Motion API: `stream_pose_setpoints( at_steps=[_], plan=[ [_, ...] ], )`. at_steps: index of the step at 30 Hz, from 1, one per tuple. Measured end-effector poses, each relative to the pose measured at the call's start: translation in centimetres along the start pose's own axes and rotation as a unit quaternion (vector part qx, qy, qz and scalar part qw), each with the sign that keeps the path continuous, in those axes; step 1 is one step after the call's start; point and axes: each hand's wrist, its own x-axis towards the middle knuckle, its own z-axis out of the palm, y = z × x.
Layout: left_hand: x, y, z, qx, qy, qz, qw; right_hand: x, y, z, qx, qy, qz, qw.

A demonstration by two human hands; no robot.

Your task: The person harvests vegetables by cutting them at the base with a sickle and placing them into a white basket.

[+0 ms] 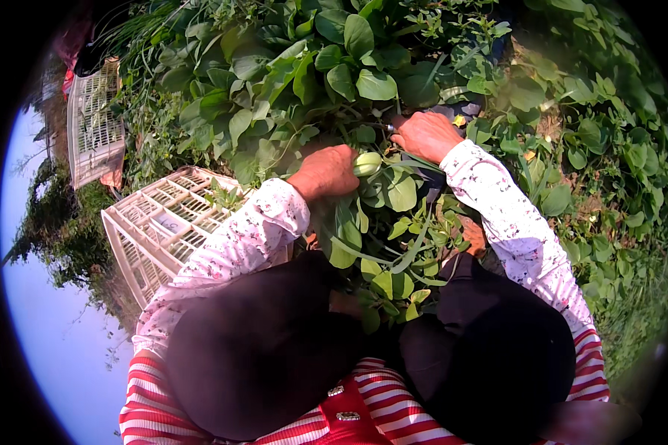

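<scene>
My left hand is closed around a leafy green vegetable, whose pale, thick stem base sticks out to the right of the fist. Broad leaves hang just below that hand. Low among the stems, my right hand has its fingers curled around what looks like a small metal tool. Only a shiny bit of it shows; leaves and fingers hide the rest. Directly beyond both hands stands a dense clump of broad-leaved greens. Weeds and grassy blades grow between my knees.
A pale plastic crate bearing a mark is beside my left arm, with some greenery at its far edge. Farther off at the left stands another slatted crate. Low leafy plants cover the ground at right. My dark-clothed knees are close below.
</scene>
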Motion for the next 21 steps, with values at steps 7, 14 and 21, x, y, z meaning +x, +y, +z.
stream_pose_setpoints(
  at_steps=[7, 14, 21],
  plan=[
    [0.5, -3.1, 0.6, -0.06, 0.027, -0.001, 0.998, 1.7, -0.7, 1.9, -0.021, 0.061, -0.067, 0.996],
    [-1.3, -3.2, -0.3, -0.041, 0.0, -0.004, 0.999, -0.2, -0.3, 1.8, -0.097, -0.047, -0.036, 0.994],
    [-4.5, -2.8, 0.5, -0.002, 0.066, 0.144, 0.987, -0.8, 1.6, 2.6, 0.5, 0.181, 0.029, 0.846]
  ],
)
